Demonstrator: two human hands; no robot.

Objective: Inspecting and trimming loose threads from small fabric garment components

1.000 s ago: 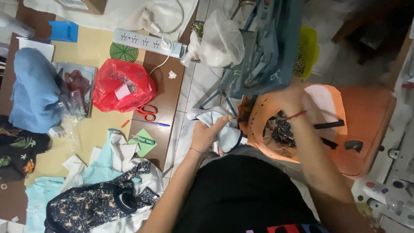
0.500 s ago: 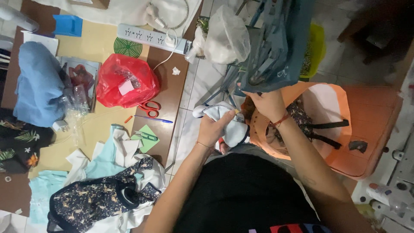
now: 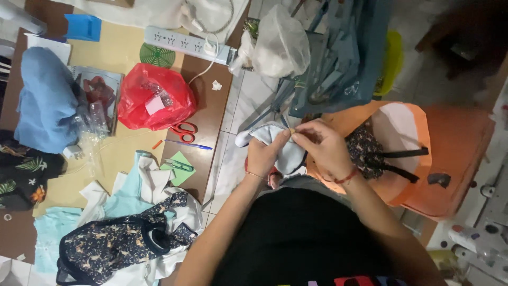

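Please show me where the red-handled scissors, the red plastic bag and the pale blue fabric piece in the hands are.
Red-handled scissors (image 3: 184,131): head view, on the handle loops.
Red plastic bag (image 3: 156,95): head view, on its crumpled middle.
Pale blue fabric piece (image 3: 290,153): head view, on the fold between both hands.

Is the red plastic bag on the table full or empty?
Full, it seems: the red bag bulges, with a pale packet showing through it. What else it holds cannot be told.

pale cloth (image 3: 275,145): soft, matt; red bag (image 3: 156,98): glossy plastic | orange bag (image 3: 455,153): smooth, matt; table (image 3: 206,114): wood
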